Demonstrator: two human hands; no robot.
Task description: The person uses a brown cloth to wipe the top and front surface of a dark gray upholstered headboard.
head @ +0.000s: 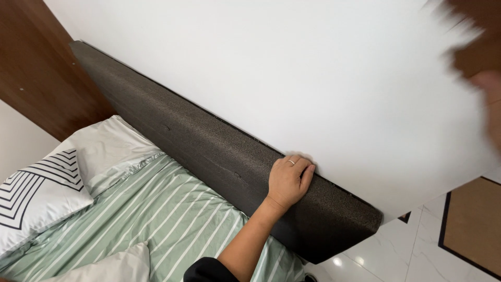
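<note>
1. Headboard (pixel 219 151): dark grey, rough-textured, padded, running diagonally from upper left to lower right against a white wall (pixel 292 73). It stands at the head of the bed, its lower right end over the white marble-look floor (pixel 396 256).
2. Left hand (pixel 288 180): draped over the top edge of the headboard near its right end, palm on the front face, fingers curled over the top toward the wall. A light hold on the padding, not a tight fist. A ring shows on one finger.
3. Left forearm comes up from the bottom of the frame, with a dark sleeve at the lower edge.
4. Right hand (pixel 490 104): a blurred shape at the far right edge, in front of the wall; cannot tell whether it is open or closed, or whether it holds anything.
5. Bedsheet (pixel 172 219): green with thin white stripes, lying just below the headboard.
6. White pillow (pixel 109 151) sits against the headboard at the left; a second pillow with black line pattern (pixel 36 193) lies beside it.
7. Brown wood panel (pixel 36 68) fills the upper left corner.
</note>
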